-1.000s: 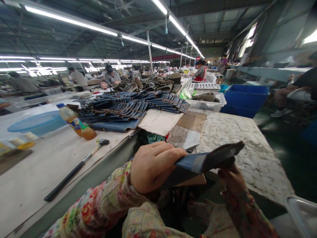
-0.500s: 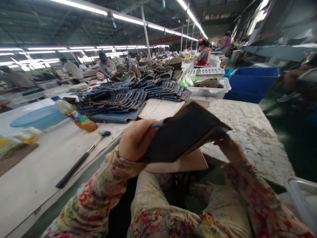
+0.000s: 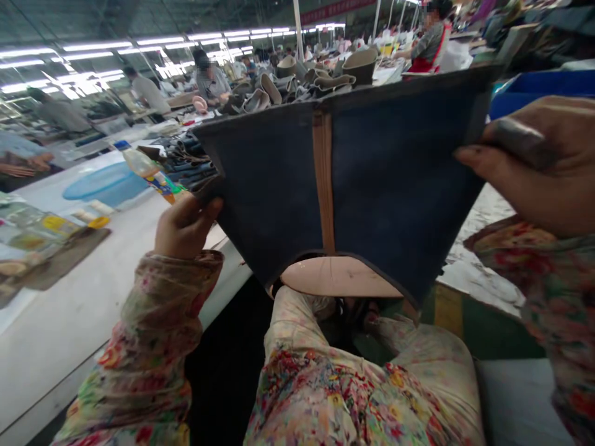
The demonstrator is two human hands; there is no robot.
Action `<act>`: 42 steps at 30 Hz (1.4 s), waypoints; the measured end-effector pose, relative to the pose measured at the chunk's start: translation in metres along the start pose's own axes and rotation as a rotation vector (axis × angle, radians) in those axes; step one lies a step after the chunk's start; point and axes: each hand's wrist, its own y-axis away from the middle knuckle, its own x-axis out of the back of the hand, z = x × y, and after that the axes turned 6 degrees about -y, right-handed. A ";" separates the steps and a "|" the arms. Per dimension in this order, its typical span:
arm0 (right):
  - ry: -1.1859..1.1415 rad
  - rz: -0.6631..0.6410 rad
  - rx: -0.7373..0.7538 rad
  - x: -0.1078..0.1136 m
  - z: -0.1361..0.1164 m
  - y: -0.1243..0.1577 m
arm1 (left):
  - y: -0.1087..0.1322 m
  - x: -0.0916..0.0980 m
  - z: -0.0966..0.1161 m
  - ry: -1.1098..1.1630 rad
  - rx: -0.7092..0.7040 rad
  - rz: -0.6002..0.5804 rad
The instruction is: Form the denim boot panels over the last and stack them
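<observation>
A dark blue boot shaft panel (image 3: 390,155) is spread open in front of me, with a brown strip (image 3: 323,179) down its middle and a curved cut-out at its lower edge. My left hand (image 3: 186,226) pinches its left edge between thumb and fingers. At the upper right edge, my right hand (image 3: 543,161) grips the panel; a grey shiny covering shows on one finger. Through the cut-out a light tan board (image 3: 341,277) is visible above my lap. The panel hides much of the table and the stack behind it.
Blue folded pieces (image 3: 186,152) lie behind the panel's left edge. A drink bottle (image 3: 144,167), a blue oval tray (image 3: 105,186) and a brown board (image 3: 62,260) are on the left table. A blue bin (image 3: 548,90) stands at the right. Co-workers sit farther back.
My hands have moved apart and up, and the panel, folded and tilted before, is now spread wide and facing me. The view has shifted; the hammer on the table is out of sight.
</observation>
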 end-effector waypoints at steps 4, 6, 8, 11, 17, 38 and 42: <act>0.056 -0.120 0.533 -0.021 -0.008 -0.007 | 0.027 -0.023 -0.045 0.061 0.297 -0.333; 0.053 -0.246 0.583 -0.034 -0.010 -0.008 | 0.047 -0.045 -0.063 0.153 0.423 -0.535; 0.100 -0.365 0.570 -0.044 -0.016 -0.008 | 0.066 -0.069 -0.077 0.268 0.541 -0.688; 0.226 -0.460 0.553 -0.046 -0.026 -0.008 | 0.089 -0.096 -0.089 0.430 0.648 -0.817; 0.340 -0.771 0.260 -0.060 0.003 0.023 | 0.129 -0.134 -0.091 0.459 0.593 -0.865; -0.074 -0.754 -0.076 -0.097 0.107 0.122 | 0.102 -0.122 -0.002 -0.048 -0.129 -0.406; -0.245 -0.617 -0.251 -0.116 0.118 0.172 | 0.116 -0.148 0.031 -0.004 -0.337 -0.446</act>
